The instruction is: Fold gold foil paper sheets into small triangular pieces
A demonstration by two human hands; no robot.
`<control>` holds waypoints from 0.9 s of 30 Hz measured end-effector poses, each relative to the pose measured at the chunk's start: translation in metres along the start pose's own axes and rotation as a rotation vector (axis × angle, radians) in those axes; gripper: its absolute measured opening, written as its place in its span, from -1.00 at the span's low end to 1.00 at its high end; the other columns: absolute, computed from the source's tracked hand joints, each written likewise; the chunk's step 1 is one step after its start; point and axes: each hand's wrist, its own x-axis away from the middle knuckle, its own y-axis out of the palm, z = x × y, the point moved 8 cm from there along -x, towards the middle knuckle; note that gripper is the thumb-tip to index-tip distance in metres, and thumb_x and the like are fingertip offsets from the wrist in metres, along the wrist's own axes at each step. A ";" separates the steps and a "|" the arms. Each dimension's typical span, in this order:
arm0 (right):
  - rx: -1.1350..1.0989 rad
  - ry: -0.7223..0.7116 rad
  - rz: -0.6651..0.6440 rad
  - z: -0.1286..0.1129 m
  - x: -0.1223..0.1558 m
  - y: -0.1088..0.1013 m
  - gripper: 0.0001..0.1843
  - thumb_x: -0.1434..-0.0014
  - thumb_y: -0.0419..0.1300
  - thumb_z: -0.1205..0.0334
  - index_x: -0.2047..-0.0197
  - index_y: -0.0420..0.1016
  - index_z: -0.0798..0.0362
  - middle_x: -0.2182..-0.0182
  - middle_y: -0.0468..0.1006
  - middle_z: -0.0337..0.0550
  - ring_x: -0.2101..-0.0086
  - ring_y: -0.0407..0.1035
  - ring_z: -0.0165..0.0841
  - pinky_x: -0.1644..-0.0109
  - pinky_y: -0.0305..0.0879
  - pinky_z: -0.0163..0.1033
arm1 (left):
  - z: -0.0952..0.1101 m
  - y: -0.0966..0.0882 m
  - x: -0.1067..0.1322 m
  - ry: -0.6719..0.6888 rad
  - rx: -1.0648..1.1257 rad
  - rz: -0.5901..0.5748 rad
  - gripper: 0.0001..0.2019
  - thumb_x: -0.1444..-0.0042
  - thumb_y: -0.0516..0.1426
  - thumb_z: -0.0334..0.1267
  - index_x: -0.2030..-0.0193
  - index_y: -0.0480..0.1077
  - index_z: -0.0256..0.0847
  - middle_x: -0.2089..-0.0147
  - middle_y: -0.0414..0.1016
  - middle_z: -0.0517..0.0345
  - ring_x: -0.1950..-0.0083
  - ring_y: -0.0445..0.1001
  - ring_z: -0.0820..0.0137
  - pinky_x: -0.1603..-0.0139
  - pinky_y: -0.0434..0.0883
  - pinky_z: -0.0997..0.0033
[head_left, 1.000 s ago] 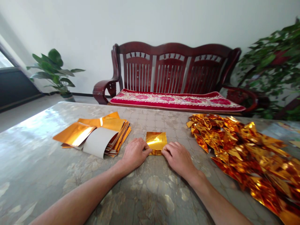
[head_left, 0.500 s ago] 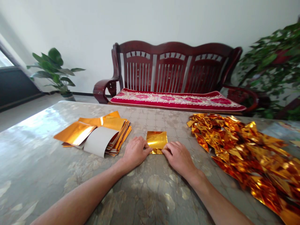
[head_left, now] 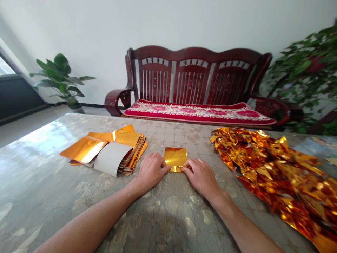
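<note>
A small gold foil sheet [head_left: 176, 157] lies folded on the table [head_left: 163, 214] in front of me. My left hand [head_left: 151, 170] pinches its near left edge with curled fingers. At the sheet's near right edge, my right hand [head_left: 200, 175] presses with fingers bent and closed on the fold. To the left lies a stack of flat gold sheets [head_left: 110, 150], one curled to show its white back. A large heap of folded gold pieces [head_left: 273, 165] spreads over the right side of the table.
A dark red wooden bench [head_left: 195, 84] with a red patterned cushion stands beyond the table's far edge. A potted plant [head_left: 59, 80] is at the back left, and leafy greenery [head_left: 305, 77] at the right. The tabletop is glossy with a floral pattern.
The near edge of the gold sheet has been pressed flatter under both hands, so less of the lower flap shows. Both hands stay at its near corners.
</note>
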 end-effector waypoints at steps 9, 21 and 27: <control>0.009 0.007 0.001 0.000 -0.001 0.001 -0.85 -0.27 0.18 0.16 0.35 0.43 -0.03 0.34 0.57 -0.25 0.27 0.36 -0.31 0.22 0.08 -0.23 | 0.002 0.000 0.001 0.022 -0.039 -0.001 -0.72 -0.15 0.19 -0.02 0.41 0.49 -0.19 0.28 0.48 0.08 0.15 0.41 0.24 0.14 0.25 0.32; 0.118 -0.045 0.056 -0.007 0.003 -0.006 -0.90 -0.28 0.19 0.16 0.18 0.46 -0.01 0.24 0.50 -0.13 0.17 0.30 -0.22 0.16 0.12 -0.17 | 0.037 0.000 0.022 0.379 -0.108 0.106 -0.76 -0.31 0.08 -0.27 -0.03 0.49 0.07 -0.18 0.36 0.09 -0.15 0.29 0.21 -0.14 0.33 0.16; 0.123 -0.215 0.066 -0.027 0.008 -0.009 -0.81 -0.35 0.11 0.23 0.14 0.57 -0.11 0.23 0.52 -0.15 0.17 0.27 -0.24 0.13 0.11 -0.16 | 0.048 -0.002 0.031 0.429 -0.245 0.161 -0.68 -0.29 0.10 -0.29 -0.15 0.41 0.05 -0.41 0.15 0.09 -0.41 0.09 0.10 -0.31 0.24 0.02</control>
